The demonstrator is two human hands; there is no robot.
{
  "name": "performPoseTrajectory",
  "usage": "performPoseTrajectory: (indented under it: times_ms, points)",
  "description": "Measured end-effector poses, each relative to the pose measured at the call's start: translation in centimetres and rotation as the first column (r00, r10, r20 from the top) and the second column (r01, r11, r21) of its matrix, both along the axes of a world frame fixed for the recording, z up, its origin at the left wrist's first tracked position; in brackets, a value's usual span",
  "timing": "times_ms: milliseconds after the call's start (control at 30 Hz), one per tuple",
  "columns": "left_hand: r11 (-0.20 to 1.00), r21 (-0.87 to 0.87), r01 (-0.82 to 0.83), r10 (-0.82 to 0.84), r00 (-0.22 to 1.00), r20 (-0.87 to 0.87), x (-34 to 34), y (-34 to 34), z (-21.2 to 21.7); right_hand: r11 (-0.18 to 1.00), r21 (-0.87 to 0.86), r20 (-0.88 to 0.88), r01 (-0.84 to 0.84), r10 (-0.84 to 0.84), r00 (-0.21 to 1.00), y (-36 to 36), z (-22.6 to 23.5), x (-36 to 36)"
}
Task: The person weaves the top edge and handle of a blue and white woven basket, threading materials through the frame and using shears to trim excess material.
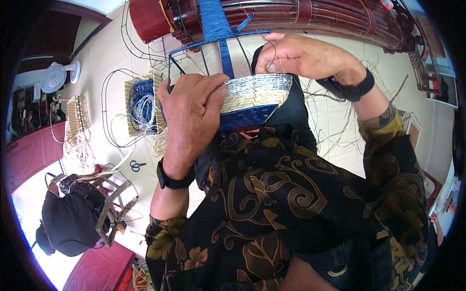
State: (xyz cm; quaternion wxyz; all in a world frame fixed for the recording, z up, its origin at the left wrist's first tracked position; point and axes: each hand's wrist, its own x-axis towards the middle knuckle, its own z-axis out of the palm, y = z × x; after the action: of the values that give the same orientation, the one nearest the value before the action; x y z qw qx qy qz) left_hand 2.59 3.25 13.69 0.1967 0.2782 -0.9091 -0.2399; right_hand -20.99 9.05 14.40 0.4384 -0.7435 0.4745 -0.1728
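A half-woven basket (255, 99) with silver, cream and dark blue bands rests on my lap. Thin dark stakes and a blue-wrapped strip (224, 58) rise from its far side toward a blue-wrapped frame. My left hand (189, 109) is closed on the basket's left end, its thumb lying against the woven wall. At the far right of the rim, my right hand (303, 57) is pinched on a thin strand (273, 46) that loops above its fingers. Those fingertips are partly hidden behind the hand.
Dark red wooden furniture (272, 17) stands across the far side. On the floor at left are a basket frame (128, 109) with blue material, blue-handled scissors (137, 166) and a fan (53, 77). Loose strands (335, 126) lie at right. Another person (73, 218) sits lower left.
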Motion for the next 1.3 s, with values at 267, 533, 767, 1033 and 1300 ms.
performPoseTrajectory:
  times_ms: [267, 533, 767, 1033, 1300]
  points:
    - [1.0, -0.023, 0.02, -0.019, 0.999, 0.048, 0.5, 0.6, 0.8, 0.902, 0.371, 0.053, -0.222, 0.218, 0.974, -3.9, 2.1, 0.6]
    - [0.996, -0.087, 0.017, -0.014, 0.999, 0.033, 0.4, 2.1, 1.4, 0.594, 0.474, 0.572, -0.65, 0.354, 0.74, -3.9, -0.1, 2.0]
    - [1.0, 0.009, -0.019, 0.019, 0.999, 0.05, 0.6, 1.8, 1.7, 0.755, 0.503, 0.121, -0.42, 0.42, 0.899, -5.0, 2.4, 0.3]
    - [0.997, 0.078, 0.027, -0.029, 0.999, 0.032, 1.0, 1.8, 2.8, 0.836, 0.272, 0.12, -0.476, 0.461, 0.879, -3.8, 2.9, 0.2]
    - [0.998, 0.058, 0.031, -0.036, 0.996, 0.077, 0.7, 2.0, 3.0, 0.893, 0.208, 0.14, -0.399, 0.377, 0.916, -1.9, 1.1, -0.5]
